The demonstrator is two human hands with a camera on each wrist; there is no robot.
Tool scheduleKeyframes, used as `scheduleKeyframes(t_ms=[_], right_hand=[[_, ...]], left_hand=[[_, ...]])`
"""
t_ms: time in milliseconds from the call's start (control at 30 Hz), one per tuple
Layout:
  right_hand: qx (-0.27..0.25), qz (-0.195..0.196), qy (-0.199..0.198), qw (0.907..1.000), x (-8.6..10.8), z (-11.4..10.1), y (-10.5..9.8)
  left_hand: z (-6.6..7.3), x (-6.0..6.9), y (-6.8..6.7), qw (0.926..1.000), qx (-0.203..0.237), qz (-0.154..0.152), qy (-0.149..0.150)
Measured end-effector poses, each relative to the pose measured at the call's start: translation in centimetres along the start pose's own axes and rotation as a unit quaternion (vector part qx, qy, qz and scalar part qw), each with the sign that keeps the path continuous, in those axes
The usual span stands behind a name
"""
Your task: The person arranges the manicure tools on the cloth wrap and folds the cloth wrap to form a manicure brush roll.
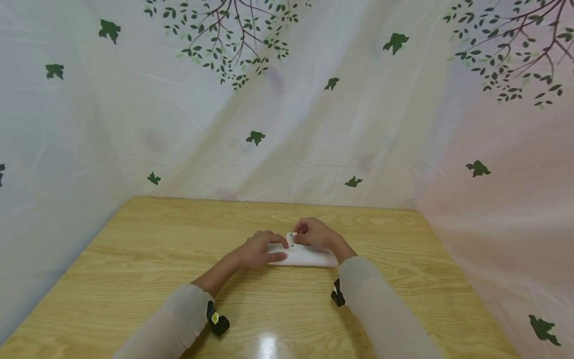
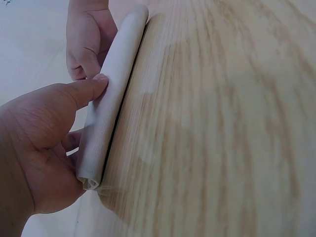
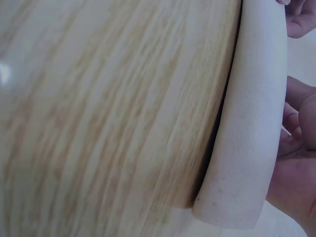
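Observation:
A white rolled-up fabric bundle point(image 1: 309, 257) lies on the table. From its far side rises a short white strap point(image 1: 290, 238) with small metal snaps. My left hand point(image 1: 256, 250) grips the left part of the bundle, thumb on the near side and fingers over the top. At the strap, my right hand point(image 1: 316, 234) pinches the end with thumb and curled fingers. In the left wrist view the bundle point(image 2: 114, 84) shows its layered, coiled end, with the left thumb pressed on it. The right wrist view shows its smooth side point(image 3: 252, 123); the strap is hidden there.
The wooden table point(image 1: 148, 259) extends around both arms. A pale curtain point(image 1: 296, 164) with printed leaves and branches hangs behind the table and along its sides. Dark bands with attachments point(image 1: 217, 320) sit at the sleeve cuffs.

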State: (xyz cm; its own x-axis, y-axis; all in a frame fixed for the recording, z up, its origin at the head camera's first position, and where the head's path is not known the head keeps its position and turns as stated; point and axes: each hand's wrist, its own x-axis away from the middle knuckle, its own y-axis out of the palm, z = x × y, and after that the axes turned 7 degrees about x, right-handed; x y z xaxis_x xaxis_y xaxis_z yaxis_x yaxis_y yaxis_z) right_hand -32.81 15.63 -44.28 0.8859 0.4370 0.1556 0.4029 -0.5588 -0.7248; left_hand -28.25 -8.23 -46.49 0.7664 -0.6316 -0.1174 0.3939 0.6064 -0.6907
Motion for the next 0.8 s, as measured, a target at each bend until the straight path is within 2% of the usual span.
scheduleKeyframes(t_ms=[200, 433, 800], right_hand=[[-0.051, -0.010, -0.021, 0.9984, -0.16, 0.08, 0.08], [-0.068, -0.021, -0.047, 0.9963, 0.22, 0.24, -0.09], [-0.087, -0.032, -0.041, 0.9949, 0.46, 0.36, -0.30]], left_hand=[[-0.14, 0.03, 0.04, 1.0000, 0.006, -0.001, 0.007], [-0.34, -0.02, 0.08, 1.0000, 0.000, -0.001, 0.009], [-0.35, -0.03, 0.05, 1.0000, 0.004, 0.002, 0.006]])
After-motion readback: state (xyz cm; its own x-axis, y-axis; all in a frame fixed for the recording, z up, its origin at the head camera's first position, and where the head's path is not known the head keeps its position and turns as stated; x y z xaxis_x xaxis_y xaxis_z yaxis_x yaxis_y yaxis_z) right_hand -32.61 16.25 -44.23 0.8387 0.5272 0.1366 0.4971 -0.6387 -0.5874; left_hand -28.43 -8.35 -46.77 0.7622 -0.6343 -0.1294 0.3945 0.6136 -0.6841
